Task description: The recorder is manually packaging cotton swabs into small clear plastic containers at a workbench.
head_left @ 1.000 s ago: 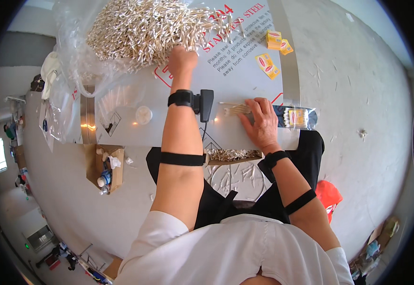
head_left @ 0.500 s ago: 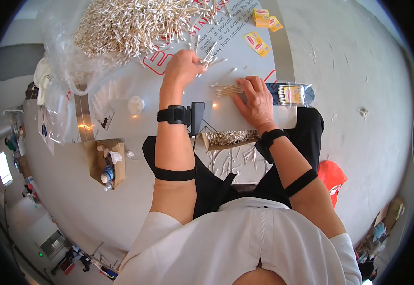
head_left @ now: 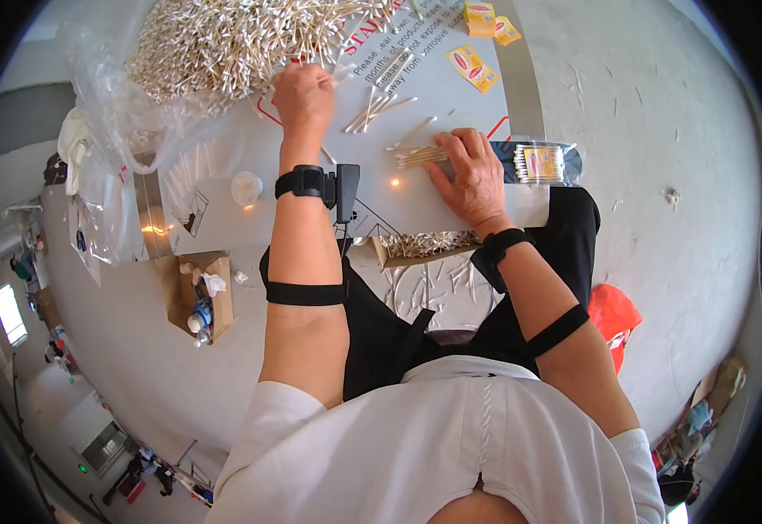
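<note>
At the near edge of a large heap of cotton swabs [head_left: 215,52], my left hand [head_left: 305,94] has its fingers curled together. A blurred whitish shape shows beside its fingertips, too smeared to make out. My right hand [head_left: 470,179] rests on the table and closes thumb and fingers around one end of a bundle of cotton swabs [head_left: 417,157]. Several loose swabs [head_left: 376,113] lie between the two hands. Just right of my right hand is a clear packet of swabs with a yellow label [head_left: 541,163], lying on a dark strip.
Yellow cards [head_left: 472,68] lie at the far right of the table [head_left: 224,205]. A clear plastic bag [head_left: 106,105] and a small round white container [head_left: 246,188] are at the left. Below the table edge stand a box of swabs [head_left: 429,247] and a carton with bottles [head_left: 197,297].
My left hand has moved left and away from me, from the loose swabs to the heap's edge. Those swabs now lie free of it. My right hand has stayed at the bundle, shifting slightly.
</note>
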Tool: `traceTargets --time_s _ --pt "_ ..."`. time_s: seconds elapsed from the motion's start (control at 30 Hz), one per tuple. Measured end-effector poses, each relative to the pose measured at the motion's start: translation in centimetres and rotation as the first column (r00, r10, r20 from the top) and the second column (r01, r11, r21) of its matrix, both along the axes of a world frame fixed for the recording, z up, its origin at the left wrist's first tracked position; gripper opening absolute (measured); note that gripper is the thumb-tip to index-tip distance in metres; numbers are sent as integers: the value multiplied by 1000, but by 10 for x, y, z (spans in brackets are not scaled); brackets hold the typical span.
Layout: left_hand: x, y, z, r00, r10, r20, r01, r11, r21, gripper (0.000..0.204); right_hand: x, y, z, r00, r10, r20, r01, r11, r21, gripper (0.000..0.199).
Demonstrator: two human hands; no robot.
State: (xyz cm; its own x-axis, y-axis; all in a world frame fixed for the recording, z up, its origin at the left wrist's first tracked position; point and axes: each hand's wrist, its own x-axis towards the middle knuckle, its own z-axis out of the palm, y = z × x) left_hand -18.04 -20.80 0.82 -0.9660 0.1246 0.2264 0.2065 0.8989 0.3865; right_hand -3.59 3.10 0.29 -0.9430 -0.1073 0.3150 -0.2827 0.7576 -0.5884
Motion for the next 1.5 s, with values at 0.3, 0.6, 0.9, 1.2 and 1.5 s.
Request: traceTargets --time_s 0.3,0.6,0.9,1.2,1.5 --pt "41 43 5 948 144 285 -181 977 108 15 0 1 -2 1000 -14 0 14 1000 -10 41" --pt "83 93 0 985 -147 96 132 981 144 9 1 1 -7 999 -20 -26 19 999 -30 38" --pt "8 96 -2 994 53 -93 -57 998 -41 21 0 -1 -3 999 -14 -34 13 999 -36 36" --pt "23 84 9 979 -147 143 126 981 147 23 1 2 -5 999 -16 -41 14 999 -37 34" --pt "3 82 6 853 -520 -38 521 853 37 17 0 1 -5 998 -23 -58 21 999 -39 33"
